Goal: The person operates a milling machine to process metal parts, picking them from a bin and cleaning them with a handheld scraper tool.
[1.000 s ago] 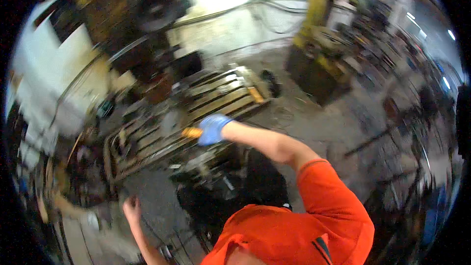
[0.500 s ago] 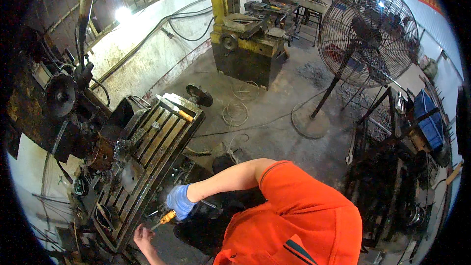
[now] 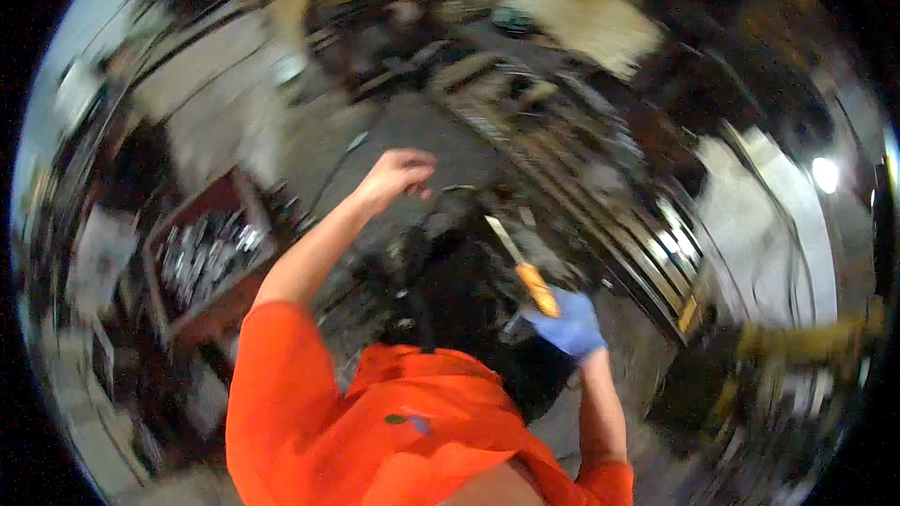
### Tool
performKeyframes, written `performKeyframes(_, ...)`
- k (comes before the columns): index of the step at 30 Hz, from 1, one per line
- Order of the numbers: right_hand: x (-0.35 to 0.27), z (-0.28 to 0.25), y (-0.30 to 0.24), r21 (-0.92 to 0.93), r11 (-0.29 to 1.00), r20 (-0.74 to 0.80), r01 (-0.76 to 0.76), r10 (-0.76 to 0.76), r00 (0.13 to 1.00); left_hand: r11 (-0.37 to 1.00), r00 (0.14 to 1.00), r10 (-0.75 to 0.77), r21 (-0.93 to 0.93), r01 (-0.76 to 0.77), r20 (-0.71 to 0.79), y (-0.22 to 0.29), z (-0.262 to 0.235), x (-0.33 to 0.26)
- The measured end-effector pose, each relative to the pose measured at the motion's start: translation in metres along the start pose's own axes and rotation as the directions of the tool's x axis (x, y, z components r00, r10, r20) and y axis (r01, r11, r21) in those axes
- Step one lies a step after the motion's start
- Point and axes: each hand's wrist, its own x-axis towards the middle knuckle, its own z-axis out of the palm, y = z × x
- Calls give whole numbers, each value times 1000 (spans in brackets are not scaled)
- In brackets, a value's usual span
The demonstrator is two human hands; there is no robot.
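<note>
My right hand (image 3: pixel 568 323), in a blue glove, is closed around the orange handle of a hand tool that looks like a file (image 3: pixel 511 248). Its pale flat metal blade points up and to the left, clear of my left hand. Bare and loosely curled, my left hand (image 3: pixel 398 178) is held out in front of me with a gap between thumb and fingers. Nothing shows in it, though motion blurs the fingertips. Beyond the file lies the slotted metal machine table (image 3: pixel 572 201), apart from both hands.
A rust-brown box (image 3: pixel 157 286) of shiny metal pieces stands at the left. Dark machinery (image 3: pixel 394 47) fills the far side. At the right are a white wall (image 3: pixel 773 234), a bright lamp (image 3: pixel 825 174) and a yellow machine (image 3: pixel 797 342). Much is blurred.
The view has swung round sharply, bringing the machine table to my right and the metal box into sight. My left hand has moved away from the file's tip. The file stays in my right hand.
</note>
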Motion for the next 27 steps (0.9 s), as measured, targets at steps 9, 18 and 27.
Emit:
performKeyframes(9,-13,17,96,94,995,-126,29,-17,992,986,646,-42,72,150,-762,-35,-226,-178)
performKeyframes(18,4,16,83,80,995,-64,63,-58,996,245,741,-212,700,671,-637,-73,-249,-188)
performKeyframes(27,-5,25,73,120,992,-100,45,-33,994,405,782,-345,669,624,-520,-41,-226,-203)
